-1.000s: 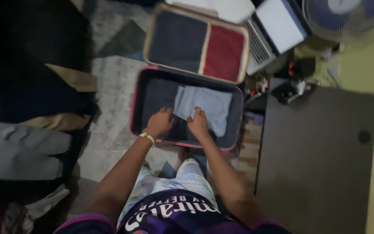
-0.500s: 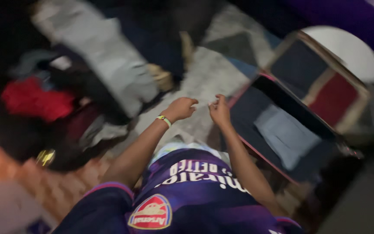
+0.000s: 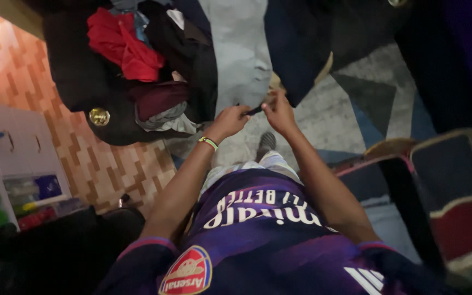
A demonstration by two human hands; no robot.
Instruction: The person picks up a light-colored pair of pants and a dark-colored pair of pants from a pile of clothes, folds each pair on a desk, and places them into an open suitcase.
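Close by, the left hand (image 3: 229, 121) and right hand (image 3: 278, 113) meet at the bottom hem of one light grey garment (image 3: 240, 52), both pinching its edge. It lies on the carpet (image 3: 334, 117), long axis running straight away from the fingers. Beyond, one red cloth (image 3: 121, 43) tops a dark pile.

Open suitcase (image 3: 438, 207) cut off at right edge, its contents mostly out of sight. Left hand (image 3: 230, 121) and right hand (image 3: 278, 112) pinch something small and dark, unidentifiable. Clothes pile (image 3: 154, 65) cropped at top.
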